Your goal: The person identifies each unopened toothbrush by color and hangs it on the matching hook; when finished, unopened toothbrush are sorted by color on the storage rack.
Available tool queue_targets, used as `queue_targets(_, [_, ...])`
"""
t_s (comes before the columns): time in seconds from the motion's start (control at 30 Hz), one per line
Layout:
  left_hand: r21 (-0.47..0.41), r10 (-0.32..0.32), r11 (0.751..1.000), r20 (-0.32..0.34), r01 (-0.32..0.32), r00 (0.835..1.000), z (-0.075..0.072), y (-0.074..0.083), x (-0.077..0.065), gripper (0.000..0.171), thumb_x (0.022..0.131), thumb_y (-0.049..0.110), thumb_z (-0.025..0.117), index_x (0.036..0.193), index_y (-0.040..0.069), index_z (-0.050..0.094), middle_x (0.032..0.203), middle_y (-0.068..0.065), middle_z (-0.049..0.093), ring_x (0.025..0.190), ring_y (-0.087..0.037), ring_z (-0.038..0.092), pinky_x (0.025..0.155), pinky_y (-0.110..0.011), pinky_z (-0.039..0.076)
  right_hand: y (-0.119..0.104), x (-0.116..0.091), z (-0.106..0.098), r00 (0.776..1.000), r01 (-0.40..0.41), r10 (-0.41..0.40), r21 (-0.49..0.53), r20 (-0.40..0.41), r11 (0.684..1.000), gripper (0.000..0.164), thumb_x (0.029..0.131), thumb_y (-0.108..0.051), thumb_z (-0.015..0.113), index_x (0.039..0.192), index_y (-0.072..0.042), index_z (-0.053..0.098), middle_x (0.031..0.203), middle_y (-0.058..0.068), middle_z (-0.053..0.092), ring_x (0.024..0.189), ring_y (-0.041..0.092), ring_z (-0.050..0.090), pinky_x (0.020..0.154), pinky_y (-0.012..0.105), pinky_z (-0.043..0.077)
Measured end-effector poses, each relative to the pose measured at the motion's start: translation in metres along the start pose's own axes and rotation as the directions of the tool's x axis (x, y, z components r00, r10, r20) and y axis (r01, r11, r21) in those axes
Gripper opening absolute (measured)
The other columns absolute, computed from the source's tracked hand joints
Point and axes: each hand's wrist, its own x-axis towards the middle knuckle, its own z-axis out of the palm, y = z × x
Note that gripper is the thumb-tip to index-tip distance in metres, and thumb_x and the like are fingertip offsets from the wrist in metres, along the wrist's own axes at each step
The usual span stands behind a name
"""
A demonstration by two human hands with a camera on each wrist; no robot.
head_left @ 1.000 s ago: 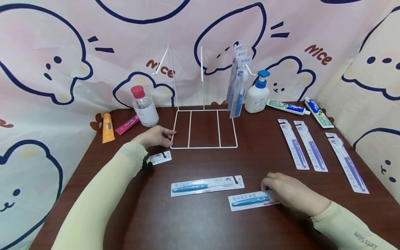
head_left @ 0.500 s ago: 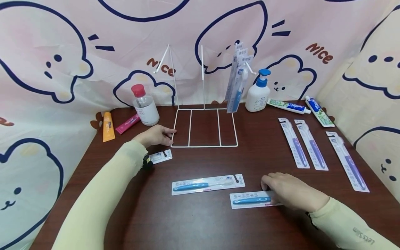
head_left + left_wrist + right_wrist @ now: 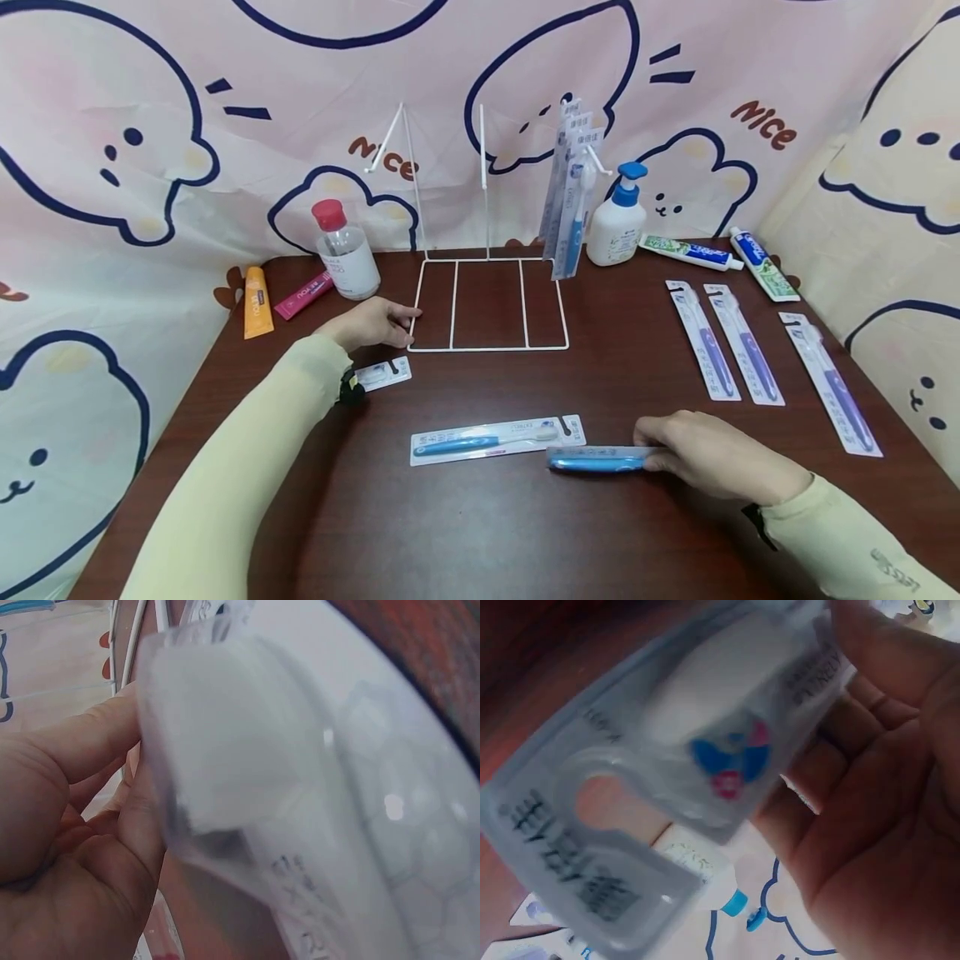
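Note:
My left hand [image 3: 375, 322] grips the left side of a white wire display rack [image 3: 487, 349], thumb and fingers at the base wire. My right hand [image 3: 701, 452] holds a packaged blue toothbrush [image 3: 596, 460], tipped up on edge just above the table. Its hang-hole end [image 3: 570, 847] faces the right wrist camera. Another packaged blue toothbrush [image 3: 495, 441] lies flat in front of the rack. Partly hidden by the left wrist is a third toothbrush pack [image 3: 384, 374], whose head looms large in the left wrist view. Several toothbrush packs [image 3: 573, 208] hang on the rack's right hook.
Three purple toothbrush packs [image 3: 832, 387] lie at the right. Behind them are two toothpaste tubes [image 3: 690, 252] and a white pump bottle [image 3: 617, 229]. At the back left stand a red-capped bottle [image 3: 348, 258], a pink tube [image 3: 303, 294] and an orange tube [image 3: 257, 304].
My right hand has tilted the blue toothbrush pack up from lying flat on the table. The left hand stays at the rack. The hanging packs swing slightly.

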Motion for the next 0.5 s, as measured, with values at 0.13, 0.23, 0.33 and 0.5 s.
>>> queue_targets(0.13, [0.003,-0.002,1.000,-0.015,0.002,1.000,0.000,-0.007,0.006,0.059,0.078,0.007,0.073,0.133,0.010,0.050,0.109,-0.013,0.050,0.078,-0.016,0.055,0.069,-0.028,0.047,-0.001,0.002,-0.003,0.998,0.000,0.003,0.054,-0.068,0.999,0.012,0.089,-0.024,0.061,0.090,-0.029,0.051,0.068,-0.014,0.053,0.059,0.000,0.047,0.056,0.020,0.040])
queue_targets(0.23, [0.019,0.010,1.000,-0.013,-0.010,1.000,0.000,-0.007,0.007,0.059,0.078,0.008,0.073,0.133,0.010,0.050,0.109,-0.013,0.050,0.079,-0.016,0.054,0.068,-0.028,0.047,-0.004,0.005,-0.005,0.992,-0.009,0.024,0.121,-0.126,0.993,0.013,0.090,-0.023,0.059,0.098,-0.028,0.051,0.076,-0.014,0.060,0.064,0.001,0.053,0.059,0.021,0.043])
queue_targets(0.33, [0.034,0.006,0.999,-0.012,-0.006,1.000,0.000,-0.006,0.006,0.058,0.079,0.009,0.072,0.132,0.012,0.051,0.110,-0.012,0.050,0.083,-0.019,0.053,0.070,-0.029,0.047,-0.007,0.009,-0.007,0.981,-0.032,0.070,0.204,-0.181,0.978,0.027,0.090,-0.021,0.059,0.116,-0.027,0.050,0.087,-0.013,0.064,0.072,0.004,0.058,0.063,0.024,0.046])
queue_targets(0.5, [0.068,-0.019,0.997,-0.016,0.020,1.000,-0.001,-0.005,0.005,0.057,0.079,0.014,0.073,0.132,0.016,0.052,0.107,-0.011,0.053,0.093,-0.025,0.049,0.075,-0.031,0.045,-0.013,0.017,-0.010,0.936,-0.032,0.139,0.317,-0.322,0.948,0.055,0.089,-0.017,0.061,0.138,-0.029,0.040,0.100,-0.008,0.065,0.080,0.008,0.060,0.064,0.027,0.048])
